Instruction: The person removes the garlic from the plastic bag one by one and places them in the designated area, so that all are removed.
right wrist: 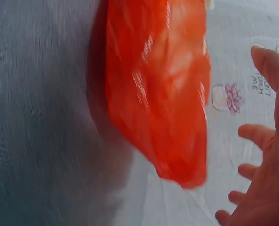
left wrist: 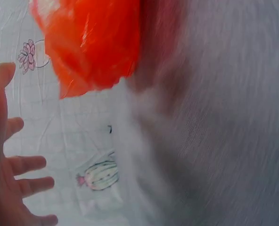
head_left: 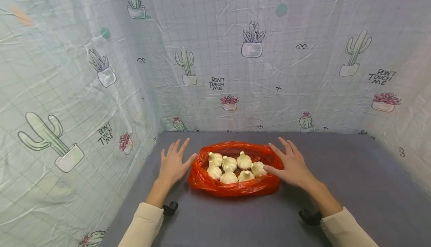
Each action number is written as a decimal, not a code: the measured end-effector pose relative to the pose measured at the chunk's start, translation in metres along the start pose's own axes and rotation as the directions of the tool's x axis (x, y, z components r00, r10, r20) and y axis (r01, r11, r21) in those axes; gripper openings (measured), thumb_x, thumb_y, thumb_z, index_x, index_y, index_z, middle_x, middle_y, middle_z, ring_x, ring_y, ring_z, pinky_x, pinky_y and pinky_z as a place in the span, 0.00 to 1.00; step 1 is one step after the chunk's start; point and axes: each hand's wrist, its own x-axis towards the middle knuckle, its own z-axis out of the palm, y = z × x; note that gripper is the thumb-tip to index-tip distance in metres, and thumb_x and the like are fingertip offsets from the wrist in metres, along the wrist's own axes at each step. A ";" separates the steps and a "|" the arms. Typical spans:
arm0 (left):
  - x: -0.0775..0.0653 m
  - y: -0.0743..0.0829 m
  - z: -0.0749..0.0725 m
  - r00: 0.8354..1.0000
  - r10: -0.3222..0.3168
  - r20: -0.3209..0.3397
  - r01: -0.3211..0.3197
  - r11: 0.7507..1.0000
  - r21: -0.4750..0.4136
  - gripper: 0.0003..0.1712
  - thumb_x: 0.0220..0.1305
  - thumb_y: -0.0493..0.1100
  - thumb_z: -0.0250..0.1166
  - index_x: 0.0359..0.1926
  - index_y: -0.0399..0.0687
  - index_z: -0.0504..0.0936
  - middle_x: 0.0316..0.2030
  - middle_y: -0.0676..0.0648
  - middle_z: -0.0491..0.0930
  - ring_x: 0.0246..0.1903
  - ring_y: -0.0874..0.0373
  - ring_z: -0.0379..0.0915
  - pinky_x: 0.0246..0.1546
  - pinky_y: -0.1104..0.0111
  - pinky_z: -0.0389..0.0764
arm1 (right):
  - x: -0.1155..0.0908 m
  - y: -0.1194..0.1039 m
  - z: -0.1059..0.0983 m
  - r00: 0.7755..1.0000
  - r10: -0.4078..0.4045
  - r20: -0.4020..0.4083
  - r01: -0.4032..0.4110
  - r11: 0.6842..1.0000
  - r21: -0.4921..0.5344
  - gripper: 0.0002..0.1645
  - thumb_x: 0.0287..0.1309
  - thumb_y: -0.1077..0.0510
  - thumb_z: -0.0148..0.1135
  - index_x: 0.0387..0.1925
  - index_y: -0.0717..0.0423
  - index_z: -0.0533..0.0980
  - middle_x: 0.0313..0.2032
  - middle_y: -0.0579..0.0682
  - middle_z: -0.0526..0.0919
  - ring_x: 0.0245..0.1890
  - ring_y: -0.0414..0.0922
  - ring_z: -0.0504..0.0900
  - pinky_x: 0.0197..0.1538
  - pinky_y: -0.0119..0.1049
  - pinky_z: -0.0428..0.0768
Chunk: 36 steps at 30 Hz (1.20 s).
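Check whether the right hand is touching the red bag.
Apart: the right wrist view shows patterned backdrop between the right hand and the red bag.

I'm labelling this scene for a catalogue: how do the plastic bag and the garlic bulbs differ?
The plastic bag is glossy red-orange; the garlic bulbs are creamy white. The bag is long with a crumpled open mouth; each bulb is far smaller, rounded, with a stubby neck. The bag rests on the grey surface; the bulbs sit inside the bag. Both lie between the left hand and right hand.
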 end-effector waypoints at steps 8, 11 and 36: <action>-0.001 0.009 0.020 0.991 -0.035 -0.125 0.013 0.984 -0.176 0.33 0.71 0.61 0.62 0.73 0.57 0.73 0.65 0.38 0.76 0.65 0.37 0.71 0.64 0.36 0.66 | 0.009 -0.015 0.021 0.995 -0.092 -0.028 0.095 0.987 0.128 0.46 0.59 0.40 0.71 0.75 0.45 0.66 0.72 0.59 0.65 0.71 0.63 0.58 0.66 0.74 0.59; 0.000 0.010 0.026 0.986 -0.068 -0.150 0.027 0.965 -0.261 0.28 0.70 0.56 0.66 0.67 0.55 0.79 0.60 0.40 0.79 0.60 0.39 0.75 0.60 0.40 0.72 | 0.015 -0.019 0.024 0.994 -0.106 -0.033 0.111 0.979 0.173 0.44 0.59 0.43 0.73 0.73 0.47 0.69 0.68 0.58 0.70 0.67 0.60 0.63 0.64 0.69 0.67; 0.017 -0.001 0.057 0.972 -0.172 0.162 0.227 0.493 -0.840 0.22 0.68 0.48 0.69 0.61 0.48 0.84 0.52 0.40 0.84 0.48 0.55 0.81 0.46 0.68 0.82 | 0.029 -0.009 0.034 0.981 -0.067 0.185 0.001 0.941 0.338 0.28 0.61 0.49 0.73 0.59 0.56 0.79 0.53 0.58 0.80 0.42 0.44 0.77 0.43 0.36 0.78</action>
